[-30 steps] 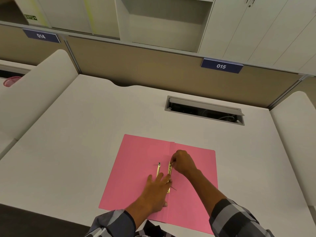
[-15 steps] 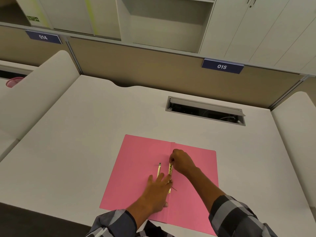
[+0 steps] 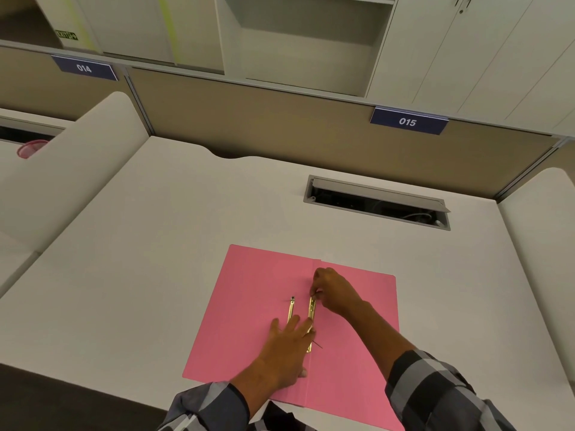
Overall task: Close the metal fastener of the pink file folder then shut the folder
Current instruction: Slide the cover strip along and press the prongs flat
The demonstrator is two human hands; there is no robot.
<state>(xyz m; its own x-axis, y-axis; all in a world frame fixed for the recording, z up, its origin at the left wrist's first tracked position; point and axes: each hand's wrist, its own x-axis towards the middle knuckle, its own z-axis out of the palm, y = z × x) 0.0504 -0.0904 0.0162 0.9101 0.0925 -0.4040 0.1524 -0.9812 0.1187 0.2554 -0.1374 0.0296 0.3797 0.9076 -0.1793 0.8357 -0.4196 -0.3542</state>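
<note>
**Fastener Grip on Open Pink Folder**

Right hand (image 3: pixel 334 292) grip: fingertips pinched narrow on a thin metal prong at the far end of the gold fastener bar (image 3: pixel 311 318), which lies along the centre fold of the pink file folder (image 3: pixel 249 306). Left hand (image 3: pixel 287 343) grip: none; the fingers are spread flat, pressing on the near half of the bar and on a second gold strip (image 3: pixel 291 309) lying parallel just to its left. A second thin prong (image 3: pixel 318 344) projects from beside the left fingertips.

The folder lies fully open and flat on the white surface (image 3: pixel 140 259), near the front edge, both covers spread. A recessed cable tray (image 3: pixel 376 202) sits in the surface beyond the folder, well apart from it. Both forearms wear plaid sleeves (image 3: pixel 435 396). The partition behind carries a label reading 015 (image 3: pixel 408 121).
</note>
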